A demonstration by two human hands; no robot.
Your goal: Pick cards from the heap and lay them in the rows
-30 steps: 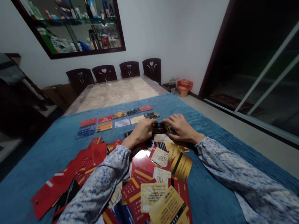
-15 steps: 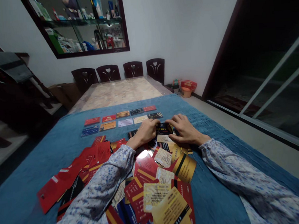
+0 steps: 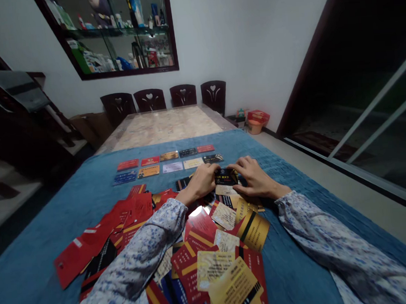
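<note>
Between my two hands is a black card [image 3: 226,176] with yellow lettering, held by its left and right edges over the far end of the card pile. My left hand [image 3: 204,179] has its fingers closed on the left edge. At the right edge, my right hand [image 3: 253,177] pinches the card between thumb and fingers. Beneath and nearer me lies a heap of loose cards, among them a gold card [image 3: 254,230], a cream card [image 3: 214,268] and red cards [image 3: 137,207]. Beyond my hands, several cards lie face up in two rows, including an orange card [image 3: 148,171].
A blue cloth [image 3: 296,262] covers the near part of the table, and its far part shows a marbled top [image 3: 165,124]. Dark chairs [image 3: 149,100] stand along the far side. A red bag sits over a bucket [image 3: 255,125] on the floor at right.
The view has shifted slightly, so everything sits a little further right. The black card shows a bit more of its face between my hands; both hands keep hold of it.
</note>
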